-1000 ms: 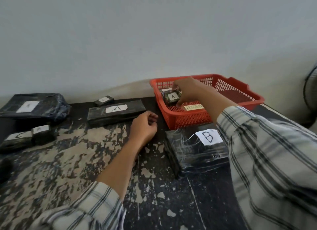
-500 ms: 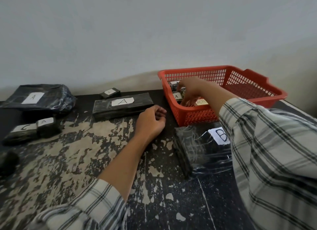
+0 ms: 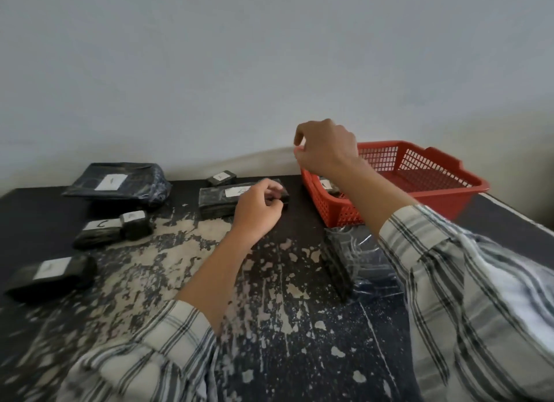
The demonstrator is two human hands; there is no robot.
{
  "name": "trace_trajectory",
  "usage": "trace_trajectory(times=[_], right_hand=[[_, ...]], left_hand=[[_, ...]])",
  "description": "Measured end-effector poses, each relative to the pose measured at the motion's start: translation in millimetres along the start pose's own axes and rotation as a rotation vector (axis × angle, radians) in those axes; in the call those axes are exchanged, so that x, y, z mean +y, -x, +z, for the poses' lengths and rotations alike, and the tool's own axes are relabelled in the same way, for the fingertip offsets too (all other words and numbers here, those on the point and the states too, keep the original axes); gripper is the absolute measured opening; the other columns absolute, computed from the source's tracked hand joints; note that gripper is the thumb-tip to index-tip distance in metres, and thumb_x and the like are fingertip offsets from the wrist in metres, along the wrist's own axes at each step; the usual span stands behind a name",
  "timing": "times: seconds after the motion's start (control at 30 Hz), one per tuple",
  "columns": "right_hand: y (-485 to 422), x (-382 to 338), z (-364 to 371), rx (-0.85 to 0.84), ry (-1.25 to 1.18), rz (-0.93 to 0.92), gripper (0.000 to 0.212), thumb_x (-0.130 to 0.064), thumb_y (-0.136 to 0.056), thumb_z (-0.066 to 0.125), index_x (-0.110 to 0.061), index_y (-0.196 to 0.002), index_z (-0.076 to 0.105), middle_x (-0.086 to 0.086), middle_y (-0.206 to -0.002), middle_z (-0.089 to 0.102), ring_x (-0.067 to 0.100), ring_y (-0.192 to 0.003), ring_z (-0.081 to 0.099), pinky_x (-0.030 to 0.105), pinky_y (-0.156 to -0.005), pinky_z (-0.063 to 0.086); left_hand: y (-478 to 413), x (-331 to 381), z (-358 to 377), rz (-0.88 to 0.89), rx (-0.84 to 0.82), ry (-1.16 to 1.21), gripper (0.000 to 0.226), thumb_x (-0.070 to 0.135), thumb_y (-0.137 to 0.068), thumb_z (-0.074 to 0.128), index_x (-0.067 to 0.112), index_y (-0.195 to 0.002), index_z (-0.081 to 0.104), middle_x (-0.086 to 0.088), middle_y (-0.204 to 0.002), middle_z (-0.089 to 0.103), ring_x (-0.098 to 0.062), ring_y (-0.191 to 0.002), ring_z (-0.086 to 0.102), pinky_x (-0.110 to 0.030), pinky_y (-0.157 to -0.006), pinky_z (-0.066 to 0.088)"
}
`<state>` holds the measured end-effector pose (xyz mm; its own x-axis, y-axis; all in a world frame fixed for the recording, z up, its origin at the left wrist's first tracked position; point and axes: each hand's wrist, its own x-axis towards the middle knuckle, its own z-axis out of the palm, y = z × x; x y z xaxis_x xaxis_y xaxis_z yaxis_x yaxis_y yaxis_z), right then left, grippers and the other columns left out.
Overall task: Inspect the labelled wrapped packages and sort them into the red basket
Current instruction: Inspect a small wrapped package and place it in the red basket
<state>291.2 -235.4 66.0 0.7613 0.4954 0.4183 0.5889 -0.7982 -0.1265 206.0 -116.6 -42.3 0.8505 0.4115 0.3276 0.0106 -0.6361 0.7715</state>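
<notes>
Noted right hand (image 3: 325, 150) up out of the red basket (image 3: 419, 177) since the earlier frame, now raised above its near left corner, fingers loosely curled and empty. Noted small labelled package (image 3: 326, 186) lying inside the basket at that corner. Found left hand (image 3: 257, 211) shifted from the bare table (image 3: 180, 266) to the right end of the long package (image 3: 221, 199), fingers curled; unable to tell whether gripping or merely touching. Found the two hands well apart. Recorded clear-wrapped package (image 3: 347, 257) just in front of the basket, partly hidden by the right sleeve (image 3: 464, 281). Recorded outside the basket also: flat pack (image 3: 117, 183) by the wall, small block (image 3: 221, 178) behind the long package, C-labelled pack (image 3: 99, 234) touching a stubby pack (image 3: 135, 223), and end pack (image 3: 51, 272) at near left
</notes>
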Motion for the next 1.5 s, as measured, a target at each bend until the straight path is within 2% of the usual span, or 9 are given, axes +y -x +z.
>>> trace_trajectory(times=[0.13, 0.27, 0.43, 0.67, 0.8, 1.07, 1.23, 1.33, 1.5], right_hand=[[29.3, -60.3, 9.0, -0.019, -0.181, -0.082, 0.021, -0.028, -0.099, 0.061, -0.025, -0.118, 0.070, 0.001, -0.112, 0.075, 0.025, -0.101, 0.071, 0.035, -0.083, 0.057], [58.3, -107.9, 33.6, -0.088, -0.319, -0.111, 0.019, -0.029, -0.098, 0.061, -0.027, -0.114, 0.071, 0.002, -0.108, 0.075, 0.025, -0.097, 0.071, 0.035, -0.080, 0.058], [87.3, -145.5, 58.2, -0.218, -0.396, -0.095, 0.020, -0.028, -0.100, 0.061, -0.026, -0.117, 0.070, 0.000, -0.113, 0.075, 0.025, -0.102, 0.070, 0.039, -0.084, 0.060], [112.6, -158.1, 95.3, -0.271, -0.498, -0.004, 0.018, -0.031, -0.100, 0.062, -0.029, -0.116, 0.071, -0.008, -0.102, 0.076, 0.015, -0.086, 0.071, 0.035, -0.077, 0.062], [114.5, -156.7, 104.2, -0.239, -0.654, 0.057, 0.019, -0.032, -0.101, 0.065, -0.026, -0.118, 0.071, -0.010, -0.096, 0.071, 0.011, -0.086, 0.070, 0.032, -0.076, 0.062], [85.6, -138.4, 60.5, -0.180, -1.359, 0.170, 0.042, -0.030, -0.103, 0.064, -0.017, -0.143, 0.059, 0.006, -0.119, 0.075, 0.020, -0.096, 0.078, 0.030, -0.079, 0.064], [72.8, -119.3, 34.0, -0.150, -1.571, 0.129, 0.041, -0.017, -0.100, 0.068, -0.009, -0.140, 0.062, 0.007, -0.112, 0.079, 0.020, -0.104, 0.077, 0.037, -0.097, 0.061], [69.8, -111.0, 17.6, -0.137, -1.603, 0.094, 0.038, -0.016, -0.099, 0.069, -0.009, -0.137, 0.064, 0.009, -0.117, 0.078, 0.023, -0.109, 0.076, 0.037, -0.099, 0.060], [70.9, -103.8, -0.1, -0.121, -1.597, 0.058, 0.033, -0.016, -0.099, 0.070, -0.013, -0.132, 0.067, 0.004, -0.112, 0.079, 0.015, -0.103, 0.076, 0.027, -0.093, 0.060]], left_hand=[[7.2, -20.4, -57.8, -0.033, 0.157, -0.112, 0.021, 0.006, -0.096, 0.057, 0.019, -0.109, 0.068, 0.005, -0.104, 0.068, -0.008, -0.085, 0.062, -0.011, -0.075, 0.045], [21.1, -56.0, -117.7, -0.099, 0.277, -0.339, 0.034, 0.000, -0.089, 0.053, 0.013, -0.116, 0.068, -0.010, -0.120, 0.065, -0.033, -0.117, 0.058, -0.040, -0.097, 0.045], [36.4, -91.1, -168.3, -0.333, 0.033, -0.739, 0.057, 0.015, -0.097, 0.056, 0.012, -0.151, 0.039, -0.017, -0.153, 0.037, -0.041, -0.142, 0.027, -0.045, -0.107, 0.039], [45.1, -114.5, -172.0, -0.215, 0.029, -0.863, 0.041, 0.022, -0.099, 0.062, 0.015, -0.137, 0.050, -0.006, -0.142, 0.054, -0.034, -0.139, 0.036, -0.041, -0.102, 0.043], [46.3, -101.0, -161.9, -0.057, 0.150, -0.643, 0.041, 0.014, -0.090, 0.073, 0.020, -0.129, 0.059, 0.001, -0.133, 0.061, -0.027, -0.132, 0.041, -0.037, -0.103, 0.040], [37.8, -25.3, -141.8, 0.252, 0.315, -0.261, 0.040, 0.006, -0.087, 0.074, 0.017, -0.125, 0.067, 0.002, -0.124, 0.066, -0.020, -0.119, 0.041, -0.025, -0.089, 0.030], [31.3, 10.6, -139.2, 0.383, 0.342, -0.135, 0.046, 0.003, -0.084, 0.076, 0.021, -0.125, 0.069, -0.001, -0.126, 0.060, -0.024, -0.116, 0.050, -0.033, -0.090, 0.048], [33.4, 26.2, -146.8, 0.235, 0.215, 0.077, 0.065, 0.006, -0.086, 0.078, 0.031, -0.141, 0.056, 0.002, -0.135, 0.051, -0.016, -0.117, 0.059, -0.032, -0.095, 0.057], [38.0, 34.9, -157.6, -0.017, -0.012, 0.624, 0.057, 0.014, -0.083, 0.075, 0.036, -0.134, 0.063, -0.003, -0.126, 0.071, -0.019, -0.121, 0.067, -0.039, -0.105, 0.054]])
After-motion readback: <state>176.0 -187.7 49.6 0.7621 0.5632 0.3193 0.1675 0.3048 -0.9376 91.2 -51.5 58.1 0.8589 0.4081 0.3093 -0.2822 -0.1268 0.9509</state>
